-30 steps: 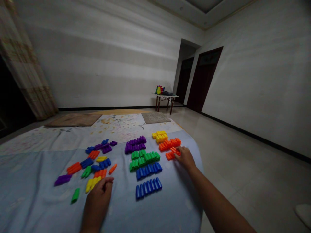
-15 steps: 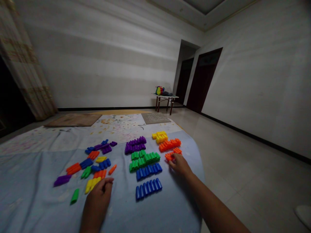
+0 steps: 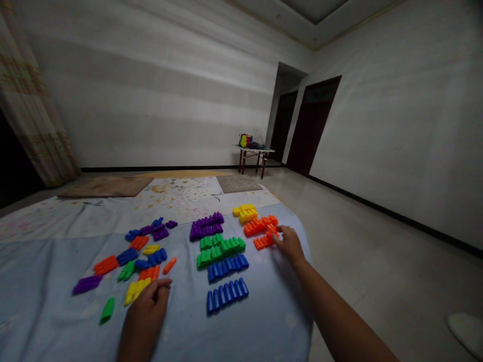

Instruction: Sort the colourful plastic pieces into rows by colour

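Note:
My right hand [image 3: 290,244] pinches an orange piece [image 3: 271,231] at the right end of the nearer orange row [image 3: 261,243], just below a longer orange row [image 3: 253,227]. Resting near the yellow pieces [image 3: 135,290], my left hand [image 3: 149,306] has its fingers curled together; whether anything is inside is hidden. A single orange piece [image 3: 169,265] lies just beyond it. Between the hands are grouped rows of purple [image 3: 206,226], green [image 3: 221,251] and blue pieces [image 3: 227,296]. Yellow pieces [image 3: 246,212] sit behind the orange rows.
Mixed coloured pieces [image 3: 127,257] are scattered on the left of the cloth-covered table [image 3: 181,332]. Two flat boards, one brown [image 3: 109,186] and one grey [image 3: 238,184], lie at its far edge. A small table [image 3: 253,149] stands by the wall.
My right hand has shifted slightly up and right, and the orange piece at its fingertips now stands raised at the row's end. The view has moved a little; my left hand stays put on the cloth.

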### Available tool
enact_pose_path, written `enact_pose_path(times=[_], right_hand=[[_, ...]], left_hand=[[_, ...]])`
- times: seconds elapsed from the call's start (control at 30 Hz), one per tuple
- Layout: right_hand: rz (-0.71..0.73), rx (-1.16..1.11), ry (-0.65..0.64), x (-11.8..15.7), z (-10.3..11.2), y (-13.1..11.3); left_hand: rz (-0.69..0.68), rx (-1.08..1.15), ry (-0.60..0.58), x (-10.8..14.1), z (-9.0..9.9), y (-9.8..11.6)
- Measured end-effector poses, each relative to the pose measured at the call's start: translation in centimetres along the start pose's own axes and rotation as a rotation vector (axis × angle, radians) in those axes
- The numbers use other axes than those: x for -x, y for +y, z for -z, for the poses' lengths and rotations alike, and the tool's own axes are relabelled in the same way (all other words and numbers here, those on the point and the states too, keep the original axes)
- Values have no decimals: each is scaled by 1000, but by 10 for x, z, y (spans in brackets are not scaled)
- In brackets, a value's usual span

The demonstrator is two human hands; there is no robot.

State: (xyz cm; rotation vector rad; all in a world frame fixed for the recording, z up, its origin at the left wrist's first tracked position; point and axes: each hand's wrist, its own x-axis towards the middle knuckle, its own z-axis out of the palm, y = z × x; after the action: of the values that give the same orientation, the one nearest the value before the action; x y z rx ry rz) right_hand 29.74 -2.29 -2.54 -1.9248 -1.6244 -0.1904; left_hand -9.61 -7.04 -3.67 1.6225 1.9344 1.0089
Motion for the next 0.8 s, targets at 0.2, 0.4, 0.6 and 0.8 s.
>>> enact_pose_path(times=[0.2,0.4,0.6,0.8], right_hand=[[-13,47,1,-28,-1,-10],[-25,90,-28,-33,0,-9],[44,124,-151,-8,-5,-8],[75,166,-212,9,-9,-11]], left_hand=[[-19,-6,8,-2,-1,-4],[-42,-21,30,-3,-2,-6],[-20,-25,2,-2,-2,-2],[-10,-15,4,-1,0,1]])
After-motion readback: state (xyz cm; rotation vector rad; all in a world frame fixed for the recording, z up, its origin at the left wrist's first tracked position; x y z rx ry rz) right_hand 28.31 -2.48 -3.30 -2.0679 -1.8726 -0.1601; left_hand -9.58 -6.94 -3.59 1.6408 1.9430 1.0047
